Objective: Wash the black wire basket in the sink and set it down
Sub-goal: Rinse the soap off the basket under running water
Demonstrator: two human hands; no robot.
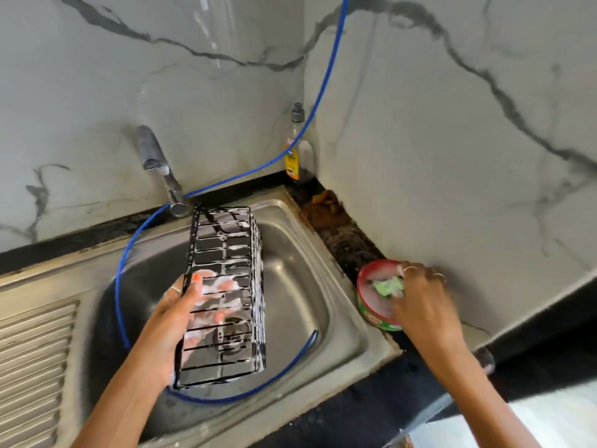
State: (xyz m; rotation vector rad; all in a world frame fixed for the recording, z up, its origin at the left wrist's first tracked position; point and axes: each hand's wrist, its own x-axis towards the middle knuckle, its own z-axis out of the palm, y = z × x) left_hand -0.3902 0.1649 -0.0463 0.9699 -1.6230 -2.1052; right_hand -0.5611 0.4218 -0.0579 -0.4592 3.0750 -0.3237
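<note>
The black wire basket (226,286), streaked with white foam, is held tilted over the steel sink (303,247). My left hand (184,315) grips its left side, thumb on the near rim and soapy fingers showing through the wires. My right hand (420,299) is off to the right, pinching a green scrub pad (389,286) inside a round red and green soap tub (374,305) on the dark counter.
A tap (161,173) stands behind the sink. A blue hose (129,253) loops down from the wall and through the basin. A bottle (298,150) sits in the back corner. The ribbed drainboard (32,357) lies to the left.
</note>
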